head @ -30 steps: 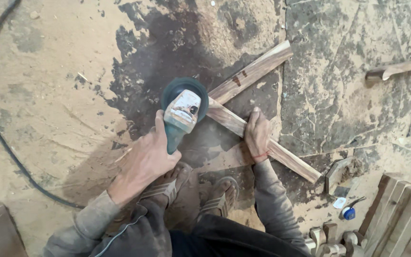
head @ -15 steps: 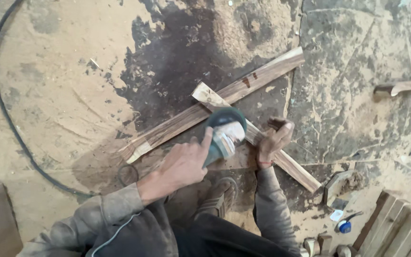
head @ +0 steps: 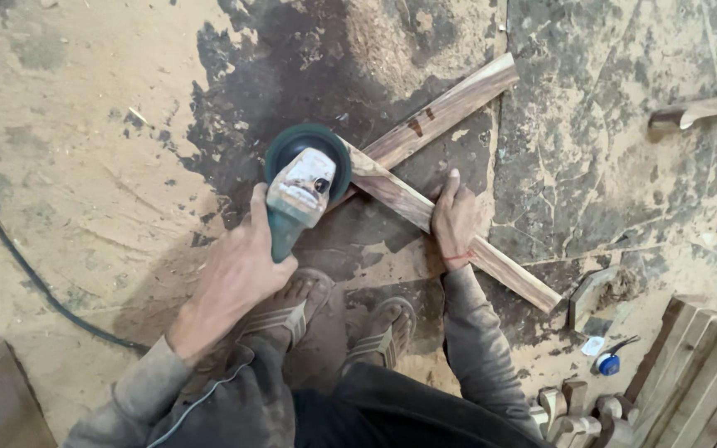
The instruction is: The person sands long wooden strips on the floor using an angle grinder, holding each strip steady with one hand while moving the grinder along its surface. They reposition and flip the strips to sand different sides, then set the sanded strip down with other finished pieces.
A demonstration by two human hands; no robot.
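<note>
Two wooden slats cross on the dusty floor, and both hands work at that crossing. The left hand (head: 238, 270) is wrapped tight around the body of a green angle grinder (head: 300, 187), fingers closed on its handle, thumb lying along the side. The grinder's round guard sits on the near end of the upper slat (head: 450, 232), touching it right where the two pieces meet. The right hand (head: 456, 217) lies palm down on that same slat, fingers stretched forward and pressing the wood to the floor, not curled around it. This slat runs from the grinder down toward the right. The lower slat (head: 446, 112) slants up to the right beneath it, its far end lying on the grey stone part of the floor. Both sandalled feet (head: 338, 319) rest just below the hands, close to the slat. A black cable (head: 10, 241) curves over the sawdust at the left. Near the lower right corner stand a stack of wooden strips (head: 707, 373) and a small blue object (head: 608, 363), well apart from the hands. Another wooden piece (head: 703, 109) lies at the upper right
</note>
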